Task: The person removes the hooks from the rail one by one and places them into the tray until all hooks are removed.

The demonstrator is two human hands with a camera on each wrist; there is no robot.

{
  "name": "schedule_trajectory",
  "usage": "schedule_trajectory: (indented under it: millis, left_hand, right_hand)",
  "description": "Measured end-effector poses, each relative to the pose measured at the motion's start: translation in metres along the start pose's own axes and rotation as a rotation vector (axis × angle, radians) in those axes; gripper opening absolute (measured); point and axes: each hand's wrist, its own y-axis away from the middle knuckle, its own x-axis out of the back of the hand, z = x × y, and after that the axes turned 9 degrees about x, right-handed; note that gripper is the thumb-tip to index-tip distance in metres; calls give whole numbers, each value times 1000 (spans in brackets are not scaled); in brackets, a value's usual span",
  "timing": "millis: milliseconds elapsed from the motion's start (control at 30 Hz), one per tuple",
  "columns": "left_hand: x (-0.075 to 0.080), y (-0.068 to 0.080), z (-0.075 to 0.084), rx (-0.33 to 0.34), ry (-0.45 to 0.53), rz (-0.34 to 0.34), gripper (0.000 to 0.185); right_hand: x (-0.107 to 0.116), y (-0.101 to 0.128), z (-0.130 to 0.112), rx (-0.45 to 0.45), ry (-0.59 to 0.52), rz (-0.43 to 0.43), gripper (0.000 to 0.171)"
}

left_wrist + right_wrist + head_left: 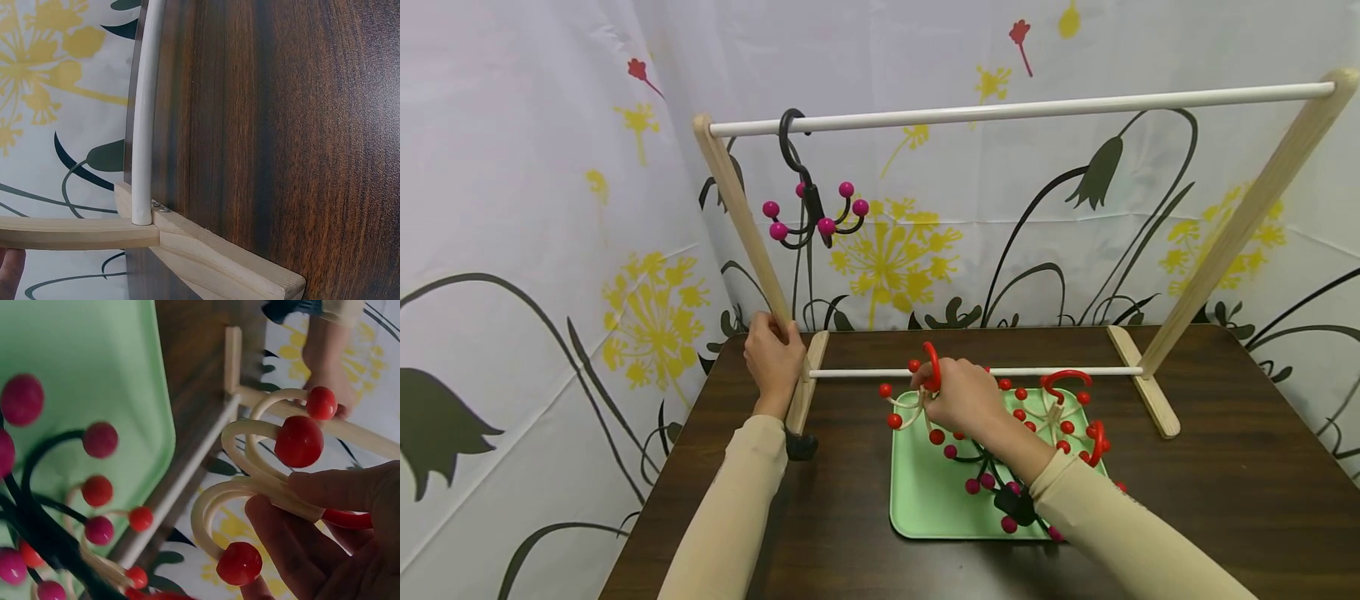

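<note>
In the head view my left hand (pixel 773 358) grips the left wooden upright (pixel 745 221) of a rack near its foot; one fingertip shows beside it in the left wrist view. My right hand (pixel 966 400) pinches a cream multi-armed hanger (pixel 294 501) with a red hook and red ball tips, thumb and fingers on its stem. It is raised above the back left part of a green tray (pixel 917 517). On the tray lie other cream hangers with red hooks (pixel 1066 377) and a black hanger (pixel 47 540) with magenta balls, partly hidden by my right arm.
A black hanger (pixel 814 208) with magenta balls hangs from the white top rail (pixel 1000 111), near its left end. A lower white rod (pixel 865 373) joins the rack's wooden feet behind the tray. Patterned cloth (pixel 550 208) stands behind the brown table (pixel 842 517).
</note>
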Motion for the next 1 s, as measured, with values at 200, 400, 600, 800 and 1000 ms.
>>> schedule_trajectory:
  millis: [200,400,600,800,1000]
  left_hand:
    - [0,0,2,0,-3,-4,19]
    - [0,0,3,5,1,-9,19]
    - [0,0,2,9,11,-5,18]
    - [2,1,1,22,9,-10,19]
    - [1,1,1,21,-3,-11,20]
  right_hand:
    - [-20,3,3,-21,-5,-54,26]
    - [-36,3,8,-24,-60,-94,30]
    - [-50,2,12,-22,-102,-126,29]
    - [-56,3,13,-2,-92,-146,18]
    - [-63,6,19,43,-58,-119,21]
